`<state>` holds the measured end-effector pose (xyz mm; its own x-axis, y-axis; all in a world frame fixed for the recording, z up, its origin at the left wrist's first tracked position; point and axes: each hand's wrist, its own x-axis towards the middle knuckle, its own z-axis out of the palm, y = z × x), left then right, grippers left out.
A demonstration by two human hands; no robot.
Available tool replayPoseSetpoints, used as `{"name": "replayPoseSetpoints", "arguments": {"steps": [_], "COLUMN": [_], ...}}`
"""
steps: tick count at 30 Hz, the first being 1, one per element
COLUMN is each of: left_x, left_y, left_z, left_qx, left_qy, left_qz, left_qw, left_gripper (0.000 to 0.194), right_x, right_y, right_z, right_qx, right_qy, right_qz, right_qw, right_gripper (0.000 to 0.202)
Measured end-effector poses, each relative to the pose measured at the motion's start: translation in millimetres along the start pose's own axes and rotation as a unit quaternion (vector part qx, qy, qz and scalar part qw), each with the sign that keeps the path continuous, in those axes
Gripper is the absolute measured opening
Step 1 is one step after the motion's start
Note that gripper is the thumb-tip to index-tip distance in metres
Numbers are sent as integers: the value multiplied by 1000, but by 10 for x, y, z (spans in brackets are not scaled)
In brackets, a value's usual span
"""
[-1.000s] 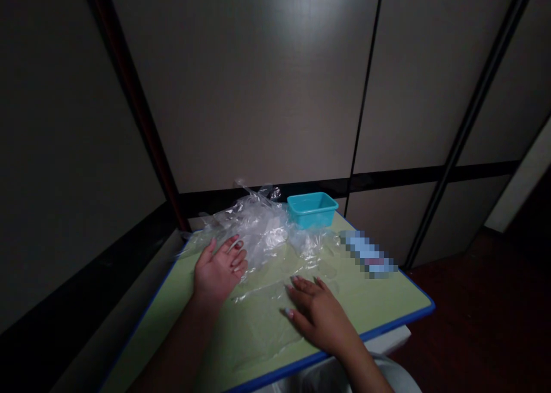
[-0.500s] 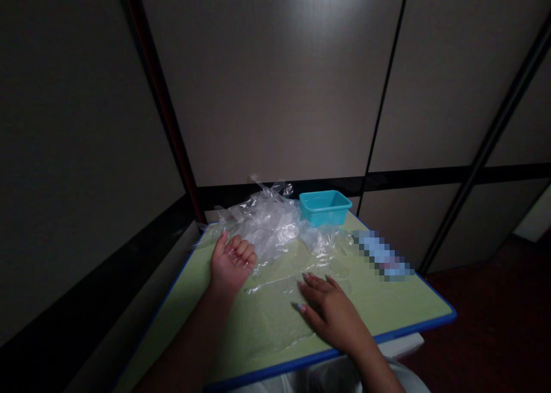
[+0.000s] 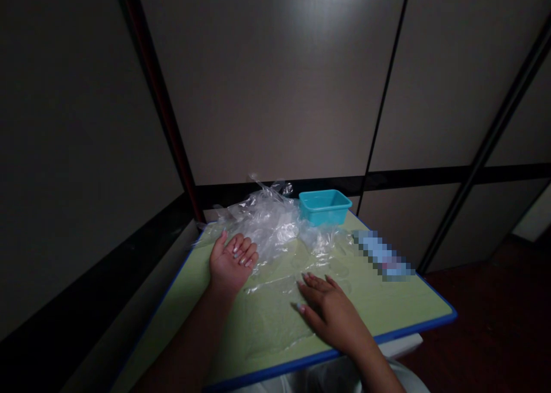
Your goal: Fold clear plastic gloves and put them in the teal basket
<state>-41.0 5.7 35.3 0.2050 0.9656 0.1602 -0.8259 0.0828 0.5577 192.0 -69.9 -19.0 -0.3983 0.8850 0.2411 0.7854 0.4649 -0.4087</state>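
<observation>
Left hand: palm up, fingers curled loosely inward, resting on the table at the near edge of a crumpled heap of clear plastic film; fingertips touching the film, no firm grip visible.
Right hand: palm down, fingers spread flat, pressing on a flat sheet of clear plastic film spread over the table; holding nothing.
Flat sheet: lying smooth between the two hands, reaching toward the near edge of the table.
Crumpled heap: at the far left of the table, just beside the tub.
Small rectangular turquoise plastic tub: upright at the far edge, open top, contents not visible.
Light green table top with blue edging: carrying all items.
Blurred oblong item: right of the film, well apart from both hands; identity not discernible.
Background: dark panelled wall close behind the table.
</observation>
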Motion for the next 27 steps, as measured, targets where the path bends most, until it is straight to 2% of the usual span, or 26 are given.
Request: {"name": "replayPoseSetpoints", "arguments": {"steps": [7, 12, 18, 27], "left_x": [-16, -29, -11, -46], "left_y": [-21, -9, 6, -4], "left_z": [80, 60, 0, 75], "left_qx": [48, 24, 3, 4], "left_qy": [-12, -39, -28, -42], "left_qz": [-5, -29, -12, -33], "left_qw": [999, 999, 1000, 999], "left_gripper": [34, 34, 35, 41], "right_x": [2, -6, 2, -9], "right_y": [16, -1, -8, -5], "right_z": [13, 14, 26, 36], "right_qx": [-13, -31, -37, -42], "right_qy": [18, 29, 43, 46], "right_qz": [-9, 0, 7, 9], "right_qw": [1000, 999, 998, 998], "right_gripper": [43, 40, 34, 34]}}
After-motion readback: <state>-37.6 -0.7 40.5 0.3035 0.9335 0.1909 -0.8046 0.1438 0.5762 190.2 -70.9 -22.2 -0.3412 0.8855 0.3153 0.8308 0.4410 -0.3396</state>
